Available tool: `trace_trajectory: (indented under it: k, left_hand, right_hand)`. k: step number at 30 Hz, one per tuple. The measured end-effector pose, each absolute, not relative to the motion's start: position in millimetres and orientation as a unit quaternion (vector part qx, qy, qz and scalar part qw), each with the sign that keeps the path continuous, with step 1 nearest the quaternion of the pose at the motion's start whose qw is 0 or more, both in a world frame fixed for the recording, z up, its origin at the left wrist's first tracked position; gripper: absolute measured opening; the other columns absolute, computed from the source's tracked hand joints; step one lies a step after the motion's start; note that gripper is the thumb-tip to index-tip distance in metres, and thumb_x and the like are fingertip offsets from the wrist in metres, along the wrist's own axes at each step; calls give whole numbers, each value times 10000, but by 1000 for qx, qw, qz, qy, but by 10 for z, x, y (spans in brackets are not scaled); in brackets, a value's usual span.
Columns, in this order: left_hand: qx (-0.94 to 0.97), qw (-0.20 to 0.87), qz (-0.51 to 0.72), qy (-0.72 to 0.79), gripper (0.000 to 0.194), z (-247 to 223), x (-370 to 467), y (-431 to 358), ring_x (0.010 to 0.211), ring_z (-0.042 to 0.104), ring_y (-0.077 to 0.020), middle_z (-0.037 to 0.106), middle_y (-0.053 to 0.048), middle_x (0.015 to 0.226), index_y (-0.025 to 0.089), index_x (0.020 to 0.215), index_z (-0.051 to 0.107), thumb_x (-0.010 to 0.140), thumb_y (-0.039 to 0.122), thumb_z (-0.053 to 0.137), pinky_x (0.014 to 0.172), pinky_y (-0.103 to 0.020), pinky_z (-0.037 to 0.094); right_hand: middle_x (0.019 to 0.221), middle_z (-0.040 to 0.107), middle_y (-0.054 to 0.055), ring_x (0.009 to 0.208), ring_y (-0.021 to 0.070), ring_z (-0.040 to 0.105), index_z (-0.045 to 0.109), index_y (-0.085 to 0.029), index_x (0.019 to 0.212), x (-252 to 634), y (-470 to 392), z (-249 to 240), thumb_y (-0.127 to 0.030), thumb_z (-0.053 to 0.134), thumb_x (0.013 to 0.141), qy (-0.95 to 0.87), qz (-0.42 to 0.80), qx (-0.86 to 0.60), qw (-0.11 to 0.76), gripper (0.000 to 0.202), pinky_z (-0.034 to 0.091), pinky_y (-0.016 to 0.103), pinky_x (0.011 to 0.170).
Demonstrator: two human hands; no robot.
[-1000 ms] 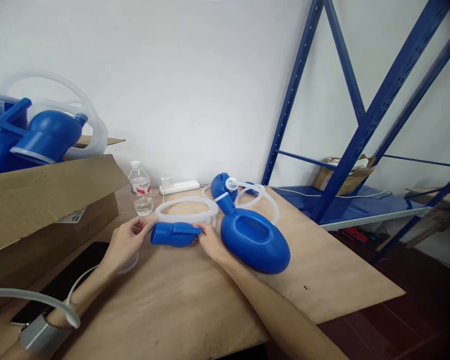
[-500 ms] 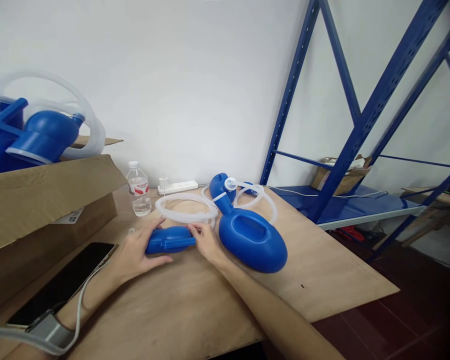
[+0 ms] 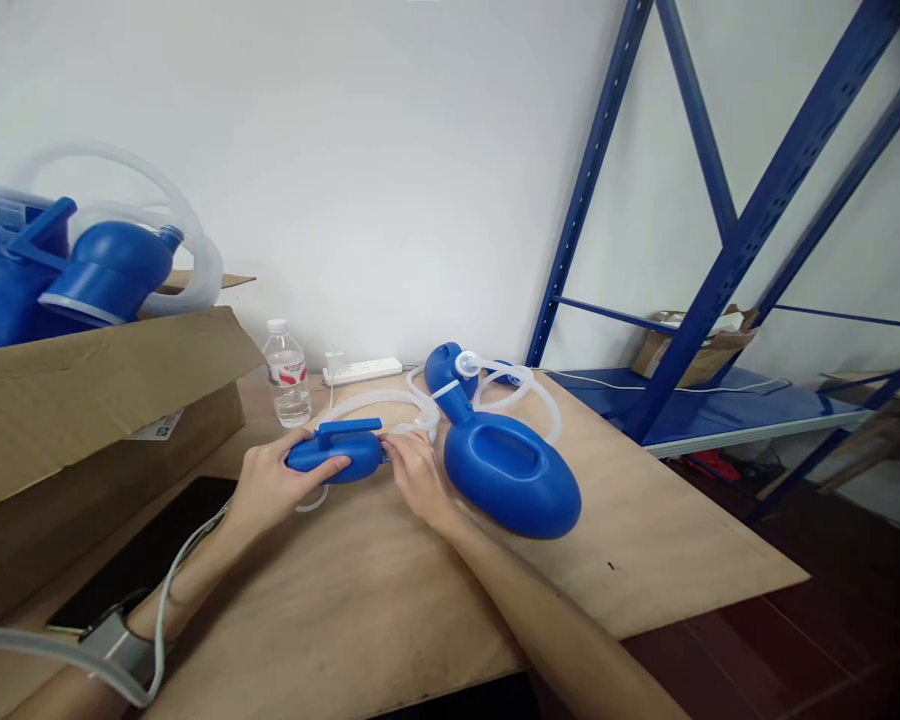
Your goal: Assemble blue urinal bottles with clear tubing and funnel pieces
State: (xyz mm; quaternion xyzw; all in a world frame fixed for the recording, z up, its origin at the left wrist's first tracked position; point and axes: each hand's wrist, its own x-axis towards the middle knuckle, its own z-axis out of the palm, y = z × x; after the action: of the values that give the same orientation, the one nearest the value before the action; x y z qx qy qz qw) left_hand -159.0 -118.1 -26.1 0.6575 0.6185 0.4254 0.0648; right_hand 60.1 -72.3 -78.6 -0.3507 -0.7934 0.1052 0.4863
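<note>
My left hand (image 3: 277, 480) grips a blue plastic urinal head (image 3: 345, 456) with a flat bar handle, thumb across its near side. The handle points up, and the head sits just above the table. At its right end, my right hand (image 3: 418, 470) is closed in a pinch; a small clear piece partly shows there, but the fingers hide most of it. A translucent hose (image 3: 375, 402) lies coiled behind both hands. Right of my right hand lies a blue urinal bottle (image 3: 511, 475) on its side, its neck touching or close to another blue head (image 3: 448, 368).
At left stands an open cardboard box (image 3: 105, 370) with blue urinal parts and hoses. A phone (image 3: 146, 550), a water bottle (image 3: 288, 375) and a power strip (image 3: 364, 371) are on the table (image 3: 690, 560). A cable runs along my left forearm. Blue shelving (image 3: 720, 290) stands at right.
The urinal head has been rolled in my left hand, so its handle has moved from the near side to the top. My left thumb now presses on it. The camera view has shifted slightly.
</note>
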Motion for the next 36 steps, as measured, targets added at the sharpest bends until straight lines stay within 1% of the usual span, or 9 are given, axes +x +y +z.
trace_trajectory:
  k: [2, 5, 9, 12, 15, 19, 25, 31, 36]
  left_hand:
    - [644, 95, 423, 630, 584, -238, -1585, -1175, 778, 714, -289, 780, -43, 805, 224, 927, 770, 642, 732, 733, 706, -329, 524]
    - [632, 123, 423, 637, 580, -188, -1574, -1177, 697, 693, -276, 750, -36, 711, 209, 930, 781, 662, 719, 717, 620, -326, 503]
    - [620, 172, 429, 634, 566, -154, -1577, -1173, 624, 669, -255, 705, -25, 620, 188, 917, 784, 698, 703, 702, 533, -300, 457]
    - [607, 184, 429, 643, 616, -172, -1600, -1155, 635, 670, -257, 712, -31, 639, 175, 945, 780, 684, 727, 702, 538, -297, 452]
    - [602, 162, 438, 648, 654, -201, -1619, -1146, 724, 688, -272, 752, -50, 743, 179, 965, 775, 640, 745, 721, 614, -309, 484]
    - [615, 138, 455, 629, 624, -234, -1617, -1165, 762, 686, -262, 760, -45, 801, 193, 939, 764, 642, 740, 724, 685, -311, 499]
    - [613, 139, 458, 628, 634, -273, -1588, -1177, 777, 691, -256, 764, -44, 848, 193, 978, 757, 651, 734, 709, 713, -312, 504]
    - [625, 85, 451, 632, 614, -308, -1554, -1171, 747, 701, -255, 764, -32, 805, 203, 946, 752, 619, 722, 735, 737, -320, 525]
    - [668, 2, 459, 586, 503, -359, -1572, -1186, 695, 703, -220, 767, -15, 790, 223, 878, 739, 689, 689, 732, 721, -299, 537]
  right_hand:
    - [1075, 753, 116, 992, 247, 661, 715, -209, 1190, 619, -724, -790, -260, 360, 1068, -805, 82, -338, 481, 379, 444, 439, 1010]
    - [1064, 743, 126, 991, 255, 652, 689, -202, 1266, 640, -727, -790, -264, 328, 1074, -815, 45, -328, 476, 413, 453, 456, 1010]
    - [1032, 744, 125, 1008, 260, 643, 670, -207, 1328, 670, -722, -765, -285, 337, 1080, -831, 16, -318, 456, 423, 466, 438, 993]
    - [1113, 741, 132, 1084, 262, 633, 632, -196, 1378, 706, -700, -743, -322, 406, 1073, -836, 39, -305, 456, 400, 452, 441, 1030]
    - [1229, 718, 119, 1182, 254, 613, 570, -208, 1433, 734, -684, -726, -354, 526, 1036, -834, 102, -301, 452, 426, 431, 437, 1076]
    - [1214, 724, 94, 1171, 237, 629, 675, -225, 1281, 728, -701, -691, -345, 590, 1005, -824, 162, -305, 450, 313, 447, 401, 1055]
    - [1097, 769, 81, 1062, 227, 684, 752, -217, 1103, 731, -694, -669, -309, 568, 1017, -808, 162, -306, 478, 223, 463, 380, 1007]
    - [1030, 784, 67, 1022, 217, 685, 777, -223, 1027, 734, -650, -677, -261, 576, 1006, -799, 167, -331, 473, 205, 464, 373, 996]
    - [1051, 766, 63, 1067, 222, 650, 783, -236, 1016, 726, -595, -625, -252, 558, 1009, -784, 173, -405, 437, 226, 451, 370, 1009]
